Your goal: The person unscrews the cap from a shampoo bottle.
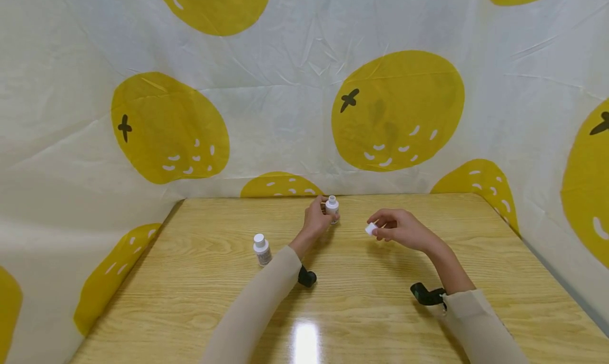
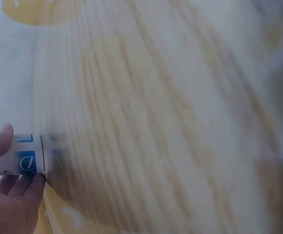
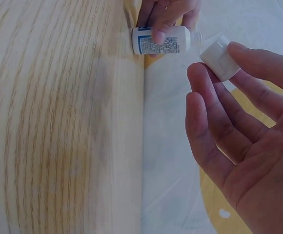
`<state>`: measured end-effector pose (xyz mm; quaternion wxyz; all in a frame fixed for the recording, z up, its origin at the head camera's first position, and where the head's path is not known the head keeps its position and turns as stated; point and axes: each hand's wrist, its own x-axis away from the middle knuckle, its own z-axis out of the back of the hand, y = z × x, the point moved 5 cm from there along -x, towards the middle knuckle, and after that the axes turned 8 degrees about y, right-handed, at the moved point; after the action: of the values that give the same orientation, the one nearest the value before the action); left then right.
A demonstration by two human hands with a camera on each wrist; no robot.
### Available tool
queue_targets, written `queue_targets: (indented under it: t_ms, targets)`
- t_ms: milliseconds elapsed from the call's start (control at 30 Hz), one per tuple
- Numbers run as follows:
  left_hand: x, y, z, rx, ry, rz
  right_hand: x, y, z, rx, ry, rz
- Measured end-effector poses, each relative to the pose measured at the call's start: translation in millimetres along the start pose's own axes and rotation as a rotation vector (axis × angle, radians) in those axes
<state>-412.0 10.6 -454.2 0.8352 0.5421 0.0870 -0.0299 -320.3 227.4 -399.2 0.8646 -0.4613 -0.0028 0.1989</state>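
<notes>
While left hand (image 1: 316, 219) grips small white cylindrical plastic bottle (image 1: 332, 207), right hand (image 1: 403, 230) pinches white round plastic cap (image 1: 370, 229). Bottle's probably light, stiff; hold mid-body

Tabletop (image 1: 352, 285): wood-grain surf., smooth, glossy w/ bright refl. Backdrop (image 1: 280, 131): creased sheet, slight sheen. Open btl. (image 3: 179, 35) & capped btl. (image 1: 263, 252): smooth white plastic, printed lbls. (image 3: 167, 46) Loose cap (image 3: 220, 57): white plastic, smooth. Sleeves (image 1: 261, 303): cloth, matt. Wrist mounts (image 1: 428, 296): blk. plastic-look.
</notes>
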Motion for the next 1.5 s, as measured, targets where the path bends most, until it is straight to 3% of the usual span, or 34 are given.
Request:
queue_targets:
  t_ms: [300,567,800,1100,1500]
  targets:
    - [4.6,0.2,3.3,0.021,0.002,0.014,0,1,0.6,0.01,-0.004,0.008]
    - [19.6,1.5,12.2,-0.022,0.057,0.057,-1,2,1.7,0.013,0.004,0.002]
    - [35.7,0.7,18.9,-0.009,0.054,0.07,-1,2,1.6,0.03,0.013,0.002]
    - [60.1,-4.7,37.9,0.009,-0.001,0.113,-5,-6,-2.9,0.049,0.056,-0.003]
    - [111.2,-16.4,80.2,0.095,-0.107,0.122,-19,-12,-13.8,0.177,0.142,-0.005]
